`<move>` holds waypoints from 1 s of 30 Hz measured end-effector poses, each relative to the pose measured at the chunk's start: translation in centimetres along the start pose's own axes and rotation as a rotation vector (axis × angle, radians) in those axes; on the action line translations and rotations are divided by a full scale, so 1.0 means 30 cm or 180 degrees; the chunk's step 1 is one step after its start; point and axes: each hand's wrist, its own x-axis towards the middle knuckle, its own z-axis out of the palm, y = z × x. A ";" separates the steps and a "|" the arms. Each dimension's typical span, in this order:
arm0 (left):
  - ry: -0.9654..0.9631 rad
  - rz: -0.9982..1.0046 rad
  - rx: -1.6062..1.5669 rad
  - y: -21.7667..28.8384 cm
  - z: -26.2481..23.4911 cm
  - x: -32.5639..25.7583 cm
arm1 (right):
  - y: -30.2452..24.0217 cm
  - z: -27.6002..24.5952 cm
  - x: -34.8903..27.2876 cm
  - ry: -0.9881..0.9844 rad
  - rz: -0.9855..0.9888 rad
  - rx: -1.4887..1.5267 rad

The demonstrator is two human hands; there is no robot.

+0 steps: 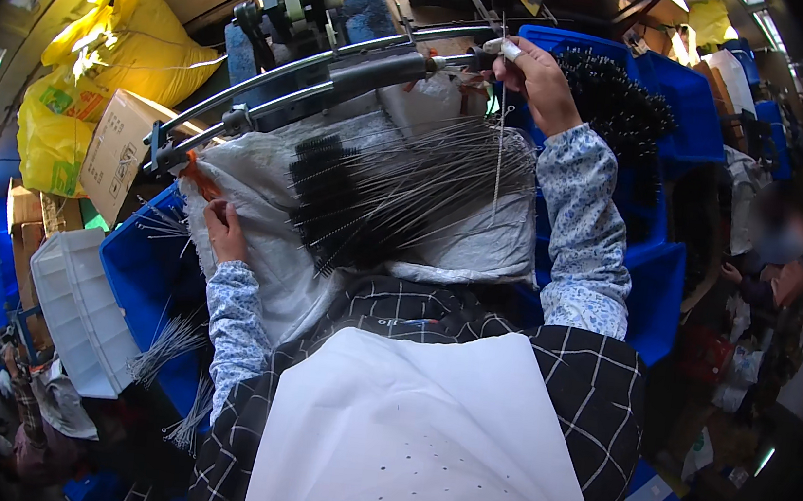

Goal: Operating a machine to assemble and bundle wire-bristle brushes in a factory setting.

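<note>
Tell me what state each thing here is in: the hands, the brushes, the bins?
Right hand: raised, pinching a thin wire that hangs straight down.
Left hand: resting on the white sack.
Black wire brushes: piled loose on the sack.
Blue bin: open, with loose wires.
White crate: tilted.

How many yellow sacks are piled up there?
2: one yellow sack at upper left behind the machine, another below it, left of the cardboard box. More may be hidden.

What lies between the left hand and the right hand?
In the head view, a heap of black-bristled wire brushes on a white sack lies between left hand and right hand.
</note>
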 end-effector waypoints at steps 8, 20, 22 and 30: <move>0.0243 0.0138 0.0279 -0.004 0.020 0.008 | 0.068 -0.026 -0.285 -0.0374 0.0346 0.3881; 0.0428 0.0241 0.0457 0.006 0.036 -0.007 | 0.104 0.054 -0.318 -0.0365 0.0363 0.4115; 0.0425 0.0216 0.0493 0.010 0.035 -0.009 | 0.101 0.070 -0.316 -0.0267 0.0403 0.4107; 0.0455 0.0219 0.0483 0.009 0.038 -0.008 | 0.128 0.105 -0.309 -0.0287 0.0431 0.3974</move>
